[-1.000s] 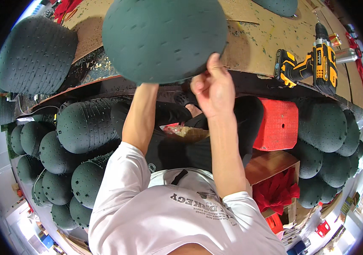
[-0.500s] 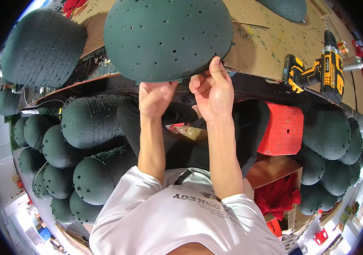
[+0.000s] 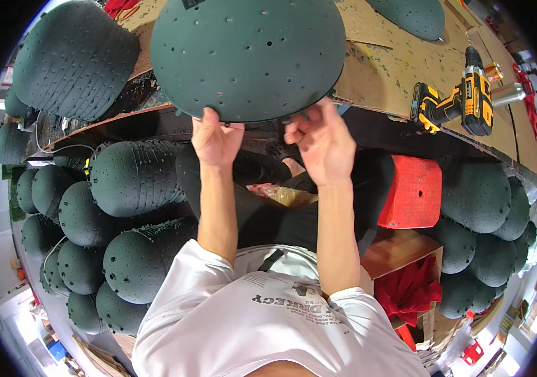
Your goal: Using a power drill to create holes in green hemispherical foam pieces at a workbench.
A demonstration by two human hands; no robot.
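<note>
Holed dark-green dome shell (image 3: 248,60) beyond both hands, its holes shifted: apparently turning.
Left hand (image 3: 216,138) now pinches its near rim, thumb on top, seemingly taking the hold; right hand (image 3: 324,143) half-curled beside it, contact unclear; cordless drill (image 3: 474,103) farther right.

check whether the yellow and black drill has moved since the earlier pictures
No: judged against the silver cylinder, the drill stays put, just left of it.
</note>
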